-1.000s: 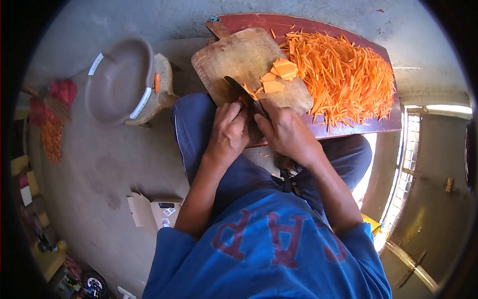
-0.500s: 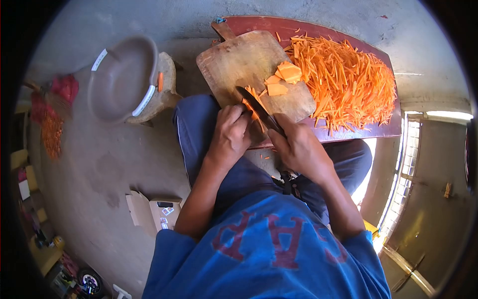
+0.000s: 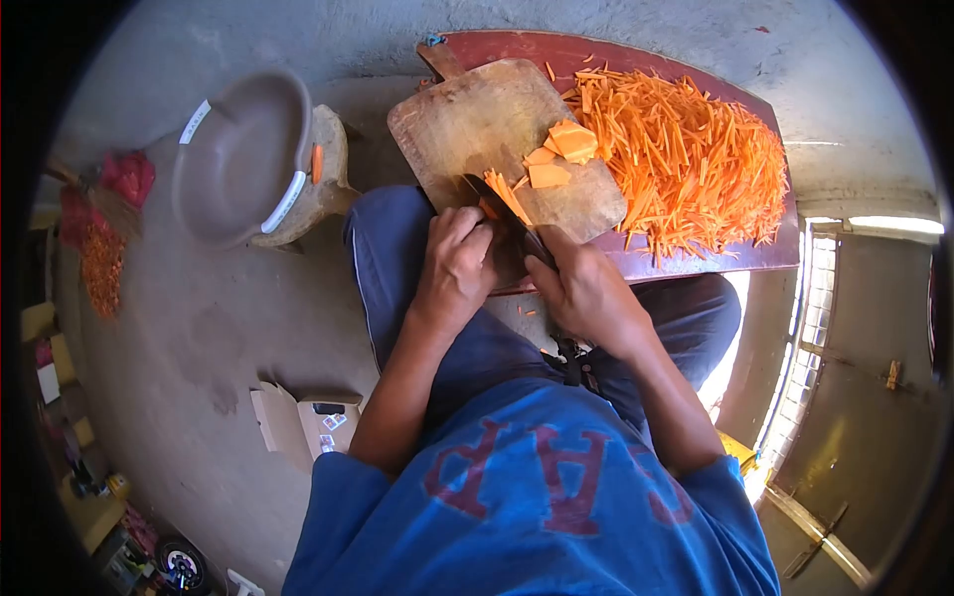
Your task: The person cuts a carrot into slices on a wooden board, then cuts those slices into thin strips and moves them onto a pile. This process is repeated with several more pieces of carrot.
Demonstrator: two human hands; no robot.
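My right hand grips the handle of a dark-bladed knife, its blade tilted toward the upper left over a wooden cutting board. Beside the blade, the curled fingers of my left hand press on a carrot piece, mostly hidden by fingers and knife. Thin carrot strips lie along the blade's right side. Flat carrot slices are stacked farther right on the board. A large heap of carrot shreds covers the right part of the red table.
At the left, a brown basin rests on a stool, with a carrot piece near its rim. An open cardboard box sits on the floor. A broom and red bags are by the left wall.
The knife blade has shifted slightly left and now covers more of the carrot piece under my left fingers. My right hand has moved a little left with it.
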